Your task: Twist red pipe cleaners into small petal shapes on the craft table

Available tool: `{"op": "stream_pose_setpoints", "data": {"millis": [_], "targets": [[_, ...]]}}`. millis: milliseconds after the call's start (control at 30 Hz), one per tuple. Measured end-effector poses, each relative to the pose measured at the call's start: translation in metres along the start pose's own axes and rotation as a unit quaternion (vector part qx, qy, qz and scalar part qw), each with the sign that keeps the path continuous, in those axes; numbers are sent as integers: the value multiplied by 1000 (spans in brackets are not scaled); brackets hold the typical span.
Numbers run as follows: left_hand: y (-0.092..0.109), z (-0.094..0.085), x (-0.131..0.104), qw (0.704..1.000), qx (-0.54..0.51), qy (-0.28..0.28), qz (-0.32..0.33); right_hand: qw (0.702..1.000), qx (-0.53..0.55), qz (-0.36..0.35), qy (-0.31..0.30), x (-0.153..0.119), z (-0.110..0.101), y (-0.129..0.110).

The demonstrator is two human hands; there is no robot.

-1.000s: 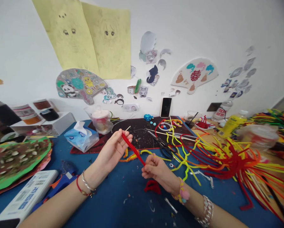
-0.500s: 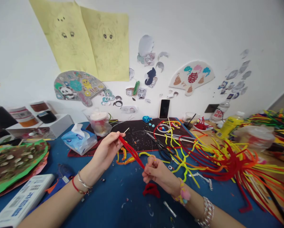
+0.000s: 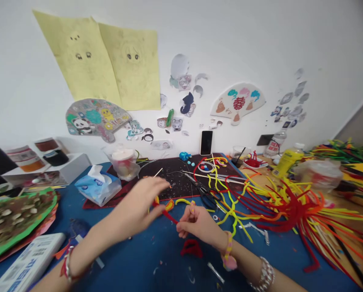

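Note:
Between my two hands runs a short red pipe cleaner strand (image 3: 170,217). One end of it is pinched in the fingers of my right hand (image 3: 199,224). My left hand (image 3: 135,211), slightly smeared by motion, has its fingers stretched out and apart from the thumb. Its thumb lies close to the strand's far end; whether it touches is unclear. On the blue table just below my right hand sits a bent red pipe cleaner piece (image 3: 192,248). Behind the strand lies an orange and yellow twisted pipe cleaner (image 3: 169,205), partly hidden by my left hand.
Black scissors (image 3: 210,198) lie beyond my right hand. Loose yellow pipe cleaners (image 3: 234,211) and a red bundle (image 3: 291,213) spread to the right. A tissue pack (image 3: 98,186), a long white box (image 3: 28,263) and a lidded cup (image 3: 122,162) stand left. A phone (image 3: 206,142) leans on the wall.
My left hand has gone from a raised pinch on the red strand to stretched fingers, lower and nearer my right hand. The right hand still pinches the strand. The view has shifted slightly.

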State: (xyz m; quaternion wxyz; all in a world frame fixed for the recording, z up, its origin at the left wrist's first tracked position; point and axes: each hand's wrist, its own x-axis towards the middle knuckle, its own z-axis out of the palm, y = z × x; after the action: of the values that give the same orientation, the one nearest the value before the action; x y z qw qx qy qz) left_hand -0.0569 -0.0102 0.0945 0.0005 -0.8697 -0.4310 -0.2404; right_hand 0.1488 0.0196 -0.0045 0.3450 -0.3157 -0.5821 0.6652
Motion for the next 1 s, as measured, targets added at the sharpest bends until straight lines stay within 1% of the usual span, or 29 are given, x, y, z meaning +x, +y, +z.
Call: {"op": "stream_pose_setpoints", "data": {"millis": [67,100,133,167,200,233,267,300,333,367,400,433,467,500,533,567,600,667,800,833,867,933,1000], "targets": [[11,18,-3,994,-19,-100,39,1000,-20,-1,-4,-1,2,1],[15,27,-4,989,-30,-139,43,999,-33,-6,-1,-1,2,1],[16,36,-5,982,-44,-179,37,999,-51,-12,1,-1,2,1],[17,45,-6,976,-54,-209,16,997,-75,-20,2,0,0,1],[16,52,-7,975,-61,-212,-10,994,-109,-32,8,1,-3,0],[15,58,-7,976,-66,-202,-37,986,-157,-51,20,2,-8,-1],[14,64,-6,978,-72,-188,-61,972,-219,-74,40,4,-14,-2],[12,68,-5,978,-95,-171,-77,946,-298,-104,78,6,-22,-3],[10,71,-4,975,-130,-156,-89,905,-387,-127,124,8,-30,-4],[9,73,-3,969,-169,-145,-107,849,-481,-137,171,10,-40,-4],[7,75,-2,958,-214,-139,-129,782,-572,-126,214,11,-49,-5],[5,77,0,943,-259,-135,-159,710,-651,-98,249,12,-59,-5],[3,78,1,924,-302,-131,-192,649,-712,-68,259,12,-67,-4],[2,79,2,906,-339,-122,-222,626,-730,-51,269,12,-74,-3],[0,79,3,892,-367,-104,-242,612,-740,-37,275,11,-80,-2],[-1,80,4,884,-387,-81,-251,607,-745,-29,276,11,-84,-1],[-2,80,5,879,-400,-59,-253,607,-744,-25,277,11,-87,0],[-4,81,6,873,-414,-31,-257,602,-749,-21,275,11,-89,1],[-5,82,6,851,-429,-29,-301,575,-770,-30,275,13,-87,-1],[-4,82,7,843,-436,-29,-315,573,-773,-34,272,14,-86,-1],[-3,81,7,832,-446,-31,-329,574,-773,-38,268,15,-84,-2],[-1,79,7,804,-473,-36,-359,588,-766,-43,258,17,-81,0],[1,75,8,782,-501,-30,-370,603,-755,-43,254,19,-80,3]]}}
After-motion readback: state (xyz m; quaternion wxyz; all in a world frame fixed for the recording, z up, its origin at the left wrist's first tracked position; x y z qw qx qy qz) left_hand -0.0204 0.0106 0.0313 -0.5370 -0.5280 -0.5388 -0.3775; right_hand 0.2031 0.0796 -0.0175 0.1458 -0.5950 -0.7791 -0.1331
